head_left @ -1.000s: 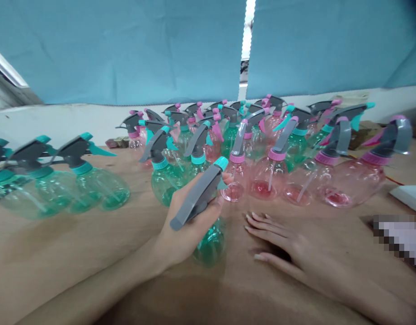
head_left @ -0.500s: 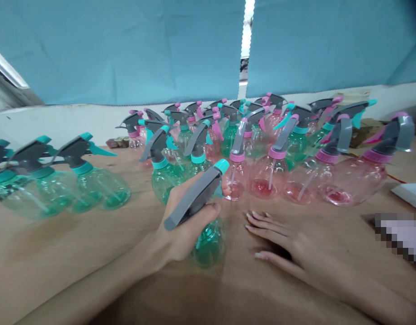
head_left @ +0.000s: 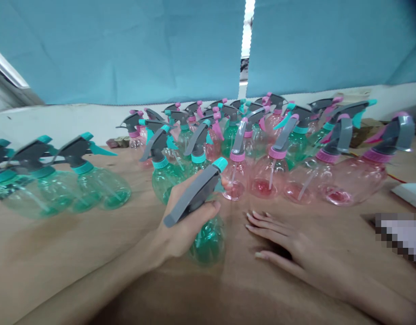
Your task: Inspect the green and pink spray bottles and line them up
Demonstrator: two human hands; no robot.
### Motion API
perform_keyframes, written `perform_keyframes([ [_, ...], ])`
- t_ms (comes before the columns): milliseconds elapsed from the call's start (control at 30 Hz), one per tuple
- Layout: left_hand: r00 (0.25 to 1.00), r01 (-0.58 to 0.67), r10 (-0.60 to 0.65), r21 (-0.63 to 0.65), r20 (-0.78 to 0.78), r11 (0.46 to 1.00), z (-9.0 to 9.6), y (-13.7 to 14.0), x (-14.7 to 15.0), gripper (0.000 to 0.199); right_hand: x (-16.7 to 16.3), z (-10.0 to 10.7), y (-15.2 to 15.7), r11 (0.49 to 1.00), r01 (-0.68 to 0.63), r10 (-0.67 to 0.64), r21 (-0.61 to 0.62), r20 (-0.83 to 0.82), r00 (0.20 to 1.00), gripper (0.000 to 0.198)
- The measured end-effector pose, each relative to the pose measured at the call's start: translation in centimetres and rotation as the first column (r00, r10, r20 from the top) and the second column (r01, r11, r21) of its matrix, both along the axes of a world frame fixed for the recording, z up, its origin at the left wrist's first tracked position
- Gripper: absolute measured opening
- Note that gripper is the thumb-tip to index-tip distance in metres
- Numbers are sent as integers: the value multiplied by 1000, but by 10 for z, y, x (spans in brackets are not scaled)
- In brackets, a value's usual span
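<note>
My left hand (head_left: 180, 225) is wrapped round the neck and trigger of a green spray bottle (head_left: 208, 246) with a grey head and a teal nozzle. The bottle's neck and most of its trigger are hidden by the fingers. My right hand (head_left: 278, 239) lies palm down on the wooden table (head_left: 241, 289), to the right of that bottle, fingers stretched out and holding nothing. Just beyond it stands a pink spray bottle (head_left: 269, 178) with some of the same kind beside it.
Several green spray bottles (head_left: 102, 187) stand in a row at the left. A dense group of pink and green bottles (head_left: 231, 137) fills the back. At the right edge lie a white object (head_left: 409, 195) and a blurred-out item (head_left: 402, 232). Blue sheeting (head_left: 143, 49) hangs behind.
The spray bottle's head has shifted very slightly left in my left hand. My right hand and the other bottles look the same.
</note>
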State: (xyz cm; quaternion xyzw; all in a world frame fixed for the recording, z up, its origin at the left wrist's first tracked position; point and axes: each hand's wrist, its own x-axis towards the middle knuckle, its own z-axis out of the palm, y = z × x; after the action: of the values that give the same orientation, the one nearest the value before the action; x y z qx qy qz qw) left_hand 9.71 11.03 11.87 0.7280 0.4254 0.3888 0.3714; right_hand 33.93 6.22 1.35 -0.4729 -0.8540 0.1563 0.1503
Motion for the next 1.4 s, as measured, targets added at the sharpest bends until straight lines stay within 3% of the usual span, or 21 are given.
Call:
perform_keyframes([
  [100,996,-48,48,-12,72,999,-3,0,2,28,0,1,0,1000,11,-11,1,9,1000,50],
  [233,999,-51,51,-22,19,998,-7,-2,2,36,0,2,-1,1000,7,-7,1,32,999,50],
  [833,999,-3,2,9,35,1000,-5,0,5,36,0,5,0,1000,6,-6,-5,78,997,50],
  [1133,1000,-13,13,-14,12,1000,-2,-1,5,34,1,2,0,1000,13,-13,-8,-12,1000,48],
  [1400,995,28,-22,-63,93,998,-3,-1,7,30,1,0,1,1000,4,-4,-21,22,1000,50],
])
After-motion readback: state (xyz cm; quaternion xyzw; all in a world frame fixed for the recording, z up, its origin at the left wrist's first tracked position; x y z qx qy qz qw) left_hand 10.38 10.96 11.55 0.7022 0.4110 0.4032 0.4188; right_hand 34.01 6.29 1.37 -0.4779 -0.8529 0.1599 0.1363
